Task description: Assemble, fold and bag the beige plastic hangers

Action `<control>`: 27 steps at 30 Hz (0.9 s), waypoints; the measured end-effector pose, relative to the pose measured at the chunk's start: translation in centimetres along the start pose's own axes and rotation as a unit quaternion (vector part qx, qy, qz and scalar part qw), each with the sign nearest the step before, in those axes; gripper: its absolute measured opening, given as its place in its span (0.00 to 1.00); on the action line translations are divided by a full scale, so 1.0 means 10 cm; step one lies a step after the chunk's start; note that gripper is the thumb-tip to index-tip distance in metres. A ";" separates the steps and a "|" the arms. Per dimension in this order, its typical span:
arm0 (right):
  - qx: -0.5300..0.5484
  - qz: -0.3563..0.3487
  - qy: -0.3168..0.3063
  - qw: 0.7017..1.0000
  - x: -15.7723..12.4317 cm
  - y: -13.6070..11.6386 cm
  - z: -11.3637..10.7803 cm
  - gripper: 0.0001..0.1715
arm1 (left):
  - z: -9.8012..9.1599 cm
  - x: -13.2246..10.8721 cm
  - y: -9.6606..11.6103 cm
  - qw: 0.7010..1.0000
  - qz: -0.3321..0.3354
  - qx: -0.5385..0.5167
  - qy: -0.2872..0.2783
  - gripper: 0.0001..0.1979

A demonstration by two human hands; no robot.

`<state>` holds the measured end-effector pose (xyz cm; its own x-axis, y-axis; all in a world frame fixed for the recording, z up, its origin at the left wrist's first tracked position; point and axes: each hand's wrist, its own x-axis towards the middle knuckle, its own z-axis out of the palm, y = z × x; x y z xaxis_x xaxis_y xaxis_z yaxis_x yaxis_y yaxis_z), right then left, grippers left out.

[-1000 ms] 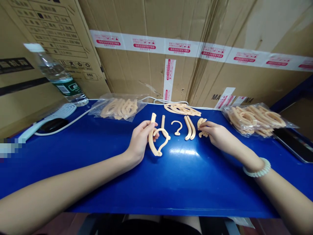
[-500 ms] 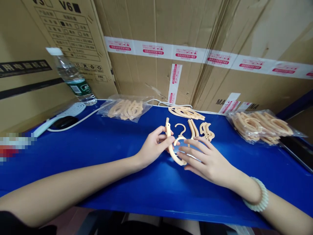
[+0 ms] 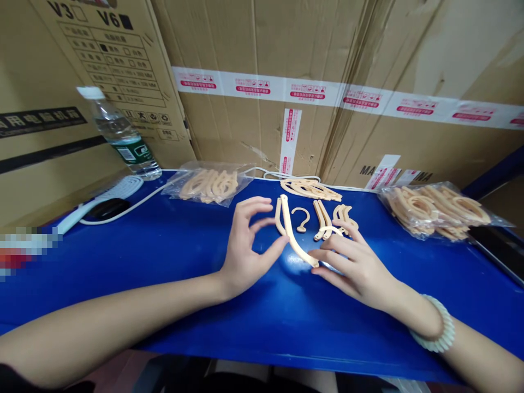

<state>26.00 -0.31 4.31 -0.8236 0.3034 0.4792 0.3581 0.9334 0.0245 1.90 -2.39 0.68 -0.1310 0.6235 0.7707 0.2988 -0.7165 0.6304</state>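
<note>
Nearest, at the bottom edge: dark clothing (image 3: 254,383), below the front edge of a blue counter (image 3: 204,333). Over the counter, both hands. Left hand (image 3: 245,254): grip released, fingers and thumb spread wide, thumb tip at the middle of a curved hanger arm (image 3: 301,252); contact there unclear. Right hand (image 3: 362,267), with pale beaded bracelet (image 3: 438,325) at the wrist: pinching the lower end of the same hanger arm. Pale hook (image 3: 331,229) at the right fingers, largely covered; joint to the hanger arm not visible.

Held hanger arm: aslant between the hands, upper end pointing away. Close along its left side, a second arm (image 3: 279,218), partly hidden.

Next row on the counter, left to right: loose hook (image 3: 301,229); pair of arms (image 3: 320,218), side by side; group of hooks (image 3: 346,212), partly behind the right fingers.

Farther right: dark phone (image 3: 497,245), beside a clear bag of hanger parts (image 3: 434,210). Farther left: black mouse (image 3: 108,208), second bag (image 3: 210,185). Between the bags: flat stack of hanger parts (image 3: 309,191).

Behind: water bottle (image 3: 133,150), at left; cardboard boxes (image 3: 245,43), with red-printed white tape (image 3: 282,90).
</note>
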 end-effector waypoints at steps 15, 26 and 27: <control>-0.054 -0.046 0.011 0.997 0.03 -0.16 0.04 0.08 | 0.01 -0.04 0.00 0.877 0.278 0.228 -0.318 0.10; 0.098 0.023 -0.023 0.995 -0.02 -0.17 0.12 0.09 | -0.01 -0.01 0.07 0.872 0.294 0.217 -0.325 0.12; 0.111 0.032 -0.016 0.993 -0.03 -0.15 0.12 0.08 | -0.02 0.00 0.07 0.869 0.302 0.218 -0.325 0.13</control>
<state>25.16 -1.57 3.13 -0.8173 0.3662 0.4449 0.3075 0.9301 -0.2009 1.89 -2.97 1.19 0.6932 0.3217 0.6450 0.4764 -0.8760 -0.0751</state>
